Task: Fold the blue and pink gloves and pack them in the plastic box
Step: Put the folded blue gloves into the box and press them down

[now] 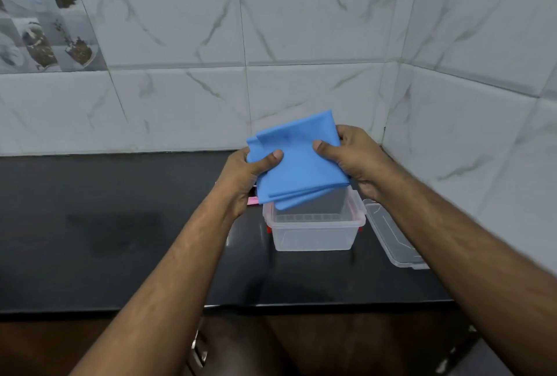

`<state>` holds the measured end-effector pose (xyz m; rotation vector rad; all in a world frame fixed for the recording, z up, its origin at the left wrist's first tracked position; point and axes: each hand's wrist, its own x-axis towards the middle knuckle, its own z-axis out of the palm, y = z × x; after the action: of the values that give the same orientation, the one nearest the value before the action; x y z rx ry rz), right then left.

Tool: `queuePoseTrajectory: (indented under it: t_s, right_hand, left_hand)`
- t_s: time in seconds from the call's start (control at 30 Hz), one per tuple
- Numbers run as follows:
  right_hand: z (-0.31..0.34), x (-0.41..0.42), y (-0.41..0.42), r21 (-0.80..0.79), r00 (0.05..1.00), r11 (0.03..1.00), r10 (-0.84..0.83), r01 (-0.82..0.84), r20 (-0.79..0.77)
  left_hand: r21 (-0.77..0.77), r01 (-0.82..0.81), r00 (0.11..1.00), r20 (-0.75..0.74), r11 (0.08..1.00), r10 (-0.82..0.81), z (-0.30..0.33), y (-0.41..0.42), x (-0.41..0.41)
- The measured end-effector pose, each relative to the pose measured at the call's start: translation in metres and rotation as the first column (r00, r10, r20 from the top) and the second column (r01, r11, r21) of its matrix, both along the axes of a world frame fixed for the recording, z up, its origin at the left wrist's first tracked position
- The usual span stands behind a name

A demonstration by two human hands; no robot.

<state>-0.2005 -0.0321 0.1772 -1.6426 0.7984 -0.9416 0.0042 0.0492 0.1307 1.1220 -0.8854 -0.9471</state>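
Observation:
The folded blue gloves (297,161) hang as a flat stack just above the clear plastic box (313,232), their lower edge overlapping the box's open top. My left hand (244,175) grips the stack's left side, thumb on top. My right hand (351,154) grips its right side, thumb on top as well. A small bit of the pink glove (252,201) shows on the counter behind my left hand; most of it is hidden. The box looks empty through its walls.
The box's clear lid (391,237) lies on the black counter (120,224) to the right of the box, close to the tiled side wall (470,134). The tiled back wall stands just behind. The counter's front edge runs below my forearms.

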Motion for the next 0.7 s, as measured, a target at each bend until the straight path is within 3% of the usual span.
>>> queuePoseTrajectory:
  t_s: [0.27,0.43,0.53,0.63,0.7]
  right_hand:
    - [-0.071,-0.012,-0.028,0.123,0.99,0.983,-0.132,0.137,-0.048]
    - [-0.081,-0.014,-0.037,-0.016,0.917,0.971,-0.231,0.238,-0.325]
    - [-0.079,-0.005,-0.047,0.069,0.872,0.948,-0.256,0.311,-0.418]
    - [-0.081,0.001,-0.052,0.091,0.879,0.946,-0.249,0.31,-0.406]
    - [-0.087,0.001,-0.053,0.054,0.906,0.945,-0.291,0.322,-0.307]
  left_hand:
    - [0.077,-0.125,0.952,0.291,0.989,0.098,-0.035,-0.048,-0.016]
    - [0.204,-0.249,0.877,0.463,0.947,0.13,-0.049,-0.058,-0.021]
    - [0.215,-0.315,0.817,0.557,0.925,0.149,-0.052,-0.059,-0.026]
    - [0.161,-0.365,0.774,0.6,0.917,0.203,-0.055,-0.055,-0.028]
    - [0.117,-0.369,0.76,0.609,0.922,0.227,-0.057,-0.051,-0.029]
